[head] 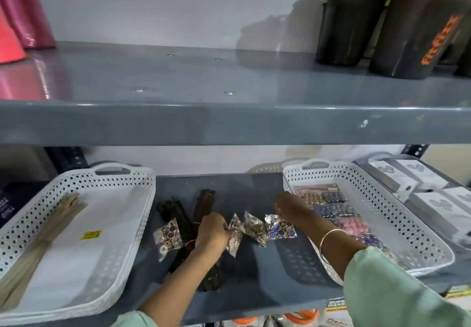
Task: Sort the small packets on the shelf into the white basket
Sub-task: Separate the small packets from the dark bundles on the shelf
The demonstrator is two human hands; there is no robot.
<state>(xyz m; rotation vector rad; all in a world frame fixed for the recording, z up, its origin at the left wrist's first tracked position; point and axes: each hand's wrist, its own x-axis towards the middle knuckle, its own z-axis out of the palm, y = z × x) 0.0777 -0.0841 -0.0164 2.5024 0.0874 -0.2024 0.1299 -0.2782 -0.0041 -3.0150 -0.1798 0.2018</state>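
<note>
Small clear packets of beads lie on the grey shelf (254,270) between two white baskets. My left hand (212,232) is closed on a pale packet (235,235). Just right of it lie a brownish packet (253,227) and a blue-bead packet (280,228). My right hand (286,208) reaches over the blue-bead packet, fingers curled down near the right white basket's (407,214) left rim; whether it grips anything is hidden. That basket holds several packets (334,205) in rows. Another packet with purple beads (168,236) lies left of my left hand.
Dark zipper bundles (204,207) lie on the shelf under my left arm. The left white basket (122,224) holds beige strips (51,227). White boxes (418,181) sit far right. The upper shelf (229,112) carries two shaker bottles (418,26) and pink rolls (23,10).
</note>
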